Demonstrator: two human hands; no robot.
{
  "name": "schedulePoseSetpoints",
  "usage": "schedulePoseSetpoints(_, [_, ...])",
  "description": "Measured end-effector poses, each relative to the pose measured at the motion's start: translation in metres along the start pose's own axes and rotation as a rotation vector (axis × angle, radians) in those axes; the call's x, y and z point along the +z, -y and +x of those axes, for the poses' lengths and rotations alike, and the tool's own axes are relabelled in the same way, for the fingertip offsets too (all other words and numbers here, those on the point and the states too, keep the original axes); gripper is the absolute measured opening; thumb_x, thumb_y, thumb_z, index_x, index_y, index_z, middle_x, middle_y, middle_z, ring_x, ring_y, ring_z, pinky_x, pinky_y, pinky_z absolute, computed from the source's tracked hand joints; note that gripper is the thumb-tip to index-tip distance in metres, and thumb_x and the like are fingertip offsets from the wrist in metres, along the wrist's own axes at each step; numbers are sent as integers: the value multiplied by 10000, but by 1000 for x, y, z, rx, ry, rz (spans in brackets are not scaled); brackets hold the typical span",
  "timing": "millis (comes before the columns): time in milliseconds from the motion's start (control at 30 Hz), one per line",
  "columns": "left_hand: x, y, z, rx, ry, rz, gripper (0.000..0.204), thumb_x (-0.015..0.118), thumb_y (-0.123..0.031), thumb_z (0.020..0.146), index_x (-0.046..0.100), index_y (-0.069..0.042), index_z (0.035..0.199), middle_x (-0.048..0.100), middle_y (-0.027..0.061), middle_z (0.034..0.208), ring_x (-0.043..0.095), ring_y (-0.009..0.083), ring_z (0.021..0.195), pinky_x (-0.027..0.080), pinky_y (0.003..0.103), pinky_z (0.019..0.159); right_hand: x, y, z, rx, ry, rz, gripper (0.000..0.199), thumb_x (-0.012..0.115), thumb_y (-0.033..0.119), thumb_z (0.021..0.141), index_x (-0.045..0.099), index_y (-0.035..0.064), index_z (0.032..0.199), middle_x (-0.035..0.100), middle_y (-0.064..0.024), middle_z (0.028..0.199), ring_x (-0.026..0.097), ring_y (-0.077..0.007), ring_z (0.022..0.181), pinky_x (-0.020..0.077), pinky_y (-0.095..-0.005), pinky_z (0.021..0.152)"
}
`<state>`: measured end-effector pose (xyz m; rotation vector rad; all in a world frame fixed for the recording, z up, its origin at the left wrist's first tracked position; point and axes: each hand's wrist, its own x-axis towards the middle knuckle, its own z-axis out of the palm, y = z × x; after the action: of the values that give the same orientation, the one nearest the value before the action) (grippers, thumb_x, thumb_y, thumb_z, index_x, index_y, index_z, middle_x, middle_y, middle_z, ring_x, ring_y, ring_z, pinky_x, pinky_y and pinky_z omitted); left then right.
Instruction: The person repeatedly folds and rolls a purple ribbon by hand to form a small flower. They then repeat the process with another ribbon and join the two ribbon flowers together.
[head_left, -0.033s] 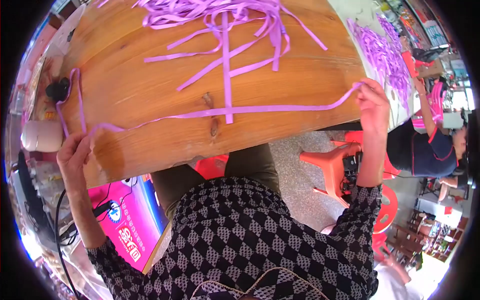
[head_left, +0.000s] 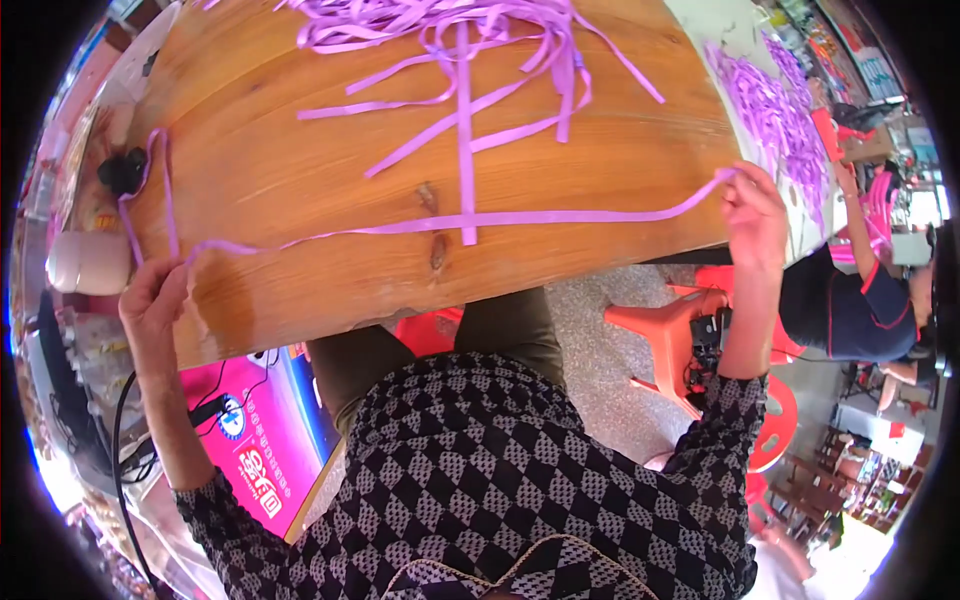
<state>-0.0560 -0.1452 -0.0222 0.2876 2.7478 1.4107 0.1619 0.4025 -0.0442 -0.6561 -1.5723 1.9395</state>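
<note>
A long purple ribbon (head_left: pixel 560 217) stretches from left to right just above the near part of the wooden table. My left hand (head_left: pixel 153 300) pinches it at the table's left edge, and the ribbon twists near those fingers. Beyond that hand, a loop of purple ribbon (head_left: pixel 169 200) runs up beside a small black object (head_left: pixel 122 172). At the right edge, my right hand (head_left: pixel 755 215) pinches the other end between thumb and fingers. The stretched length crosses over a straight purple strip (head_left: pixel 464 140) that comes down from a tangled ribbon heap (head_left: pixel 400 25) at the far side.
The wooden table (head_left: pixel 300 190) fills the upper middle. A second purple heap (head_left: pixel 765 110) lies on a pale surface at the right. A pale rounded object (head_left: pixel 90 262) stands by my left hand. Orange stools (head_left: pixel 665 335) and another person (head_left: pixel 850 305) are at the right.
The whole view has shifted slightly, so things appear a little further right. Both hands keep their hold on the ribbon.
</note>
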Motion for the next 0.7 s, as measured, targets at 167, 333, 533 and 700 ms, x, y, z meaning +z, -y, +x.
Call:
schedulePoseSetpoints(167, [-7, 10, 4, 33, 38, 71, 78, 598, -104, 818, 611, -27, 814, 479, -84, 662, 374, 7, 588, 266, 171, 499, -10, 2, 5, 153, -50, 427, 224, 464, 36, 886, 487, -67, 1083, 562, -131, 922, 427, -111, 578, 339, -213, 481])
schedulePoseSetpoints(333, [-11, 22, 3, 49, 18, 55, 77, 572, -102, 833, 600, -31, 830, 455, -77, 674, 376, 5, 617, 275, 164, 525, -40, -1, 14, 290, -51, 755, 187, 407, 9, 901, 472, -83, 1051, 468, -78, 768, 382, -106, 530, 297, -219, 435])
schedulePoseSetpoints(533, [-7, 33, 8, 166, -5, 202, 88, 572, -104, 808, 605, -29, 840, 538, -18, 691, 468, 101, 627, 374, 242, 567, -19, 3, 5, 269, -128, 774, 120, 408, 50, 912, 465, -48, 950, 473, -80, 760, 367, -94, 501, 290, -212, 432])
schedulePoseSetpoints(700, [-2, 23, 2, 319, -165, 759, 127, 577, -125, 813, 568, -32, 899, 568, 120, 855, 545, 268, 763, 418, 359, 671, 11, 1, -4, 227, -121, 682, 117, 418, 53, 912, 474, -36, 963, 511, -85, 811, 354, -87, 502, 288, -210, 442])
